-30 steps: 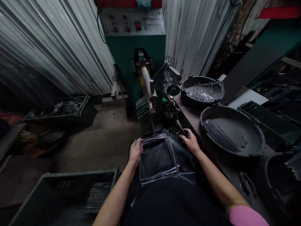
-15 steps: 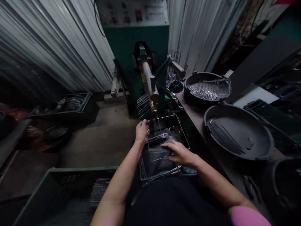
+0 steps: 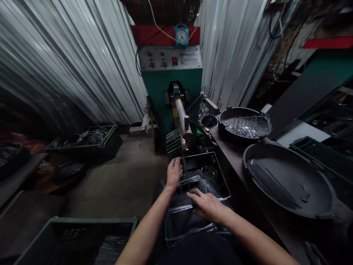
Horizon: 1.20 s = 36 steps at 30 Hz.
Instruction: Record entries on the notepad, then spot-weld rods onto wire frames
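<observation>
Machine [image 3: 157, 86]: landmark. Wire frame [image 3: 200, 154]: just in front of machine. Left hand [image 3: 174, 172]: grip pinched on wire frame. Right hand [image 3: 205, 204]: farther from machine, grip half-curled, contents unclear. Step, judged: positioning wire frame at machine. Next move calls for steady alignment.
</observation>
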Tool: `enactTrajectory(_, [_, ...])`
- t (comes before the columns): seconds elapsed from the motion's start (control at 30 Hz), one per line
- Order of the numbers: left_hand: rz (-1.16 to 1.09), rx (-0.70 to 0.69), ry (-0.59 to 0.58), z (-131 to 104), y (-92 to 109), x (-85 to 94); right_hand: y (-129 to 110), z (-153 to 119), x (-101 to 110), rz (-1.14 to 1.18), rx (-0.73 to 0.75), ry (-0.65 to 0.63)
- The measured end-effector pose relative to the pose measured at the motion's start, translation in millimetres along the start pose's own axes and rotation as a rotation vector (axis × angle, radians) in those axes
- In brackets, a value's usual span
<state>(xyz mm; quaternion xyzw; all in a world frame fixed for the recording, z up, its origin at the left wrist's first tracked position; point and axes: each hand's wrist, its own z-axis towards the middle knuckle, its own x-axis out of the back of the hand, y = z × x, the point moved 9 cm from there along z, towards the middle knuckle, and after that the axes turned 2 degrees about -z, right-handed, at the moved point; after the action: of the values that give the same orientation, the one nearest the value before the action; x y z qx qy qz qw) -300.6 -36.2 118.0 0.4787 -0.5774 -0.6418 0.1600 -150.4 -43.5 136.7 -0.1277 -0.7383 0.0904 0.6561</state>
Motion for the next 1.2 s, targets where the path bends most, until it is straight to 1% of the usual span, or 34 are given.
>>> enactTrajectory(0.1, [0.121, -0.059, -0.025, -9.6, -0.4, 1.1, -1.3, -1.6, 4.0, -0.015, 0.003, 0.011])
enactTrajectory(0.17, [0.197, -0.094, -0.006, -14.7, -2.0, 3.7, -1.5, -2.4, 5.6, -0.017, 0.005, 0.005])
enactTrajectory(0.23, [0.23, -0.097, 0.017, -16.9, -5.4, 5.4, -1.0, -2.4, 6.4, -0.017, 0.001, -0.006])
enactTrajectory(0.33, [0.196, -0.077, 0.008, -15.0, -9.4, 2.5, -0.2, -0.9, 7.5, -0.021, -0.013, -0.012])
enactTrajectory(0.5, [0.121, -0.084, -0.051, -8.3, -7.6, -7.4, 0.8, 2.2, 11.0, -0.018, -0.033, 0.003])
enactTrajectory(0.77, [0.121, -0.092, -0.044, 3.0, -8.3, -13.9, 9.5, 6.9, 18.3, -0.05, -0.053, 0.034])
enactTrajectory(1.03, [0.128, -0.045, -0.039, 20.0, -4.4, -23.7, 14.4, 16.5, 39.6, -0.064, -0.035, 0.051])
enactTrajectory(1.13, [0.12, -0.015, -0.045, 17.6, -5.4, -23.3, 14.2, 18.1, 42.5, -0.057, -0.022, 0.044])
enactTrajectory(1.2, [0.131, 0.02, -0.093, 10.1, -9.4, -22.9, 15.5, 18.2, 41.6, -0.048, -0.02, 0.053])
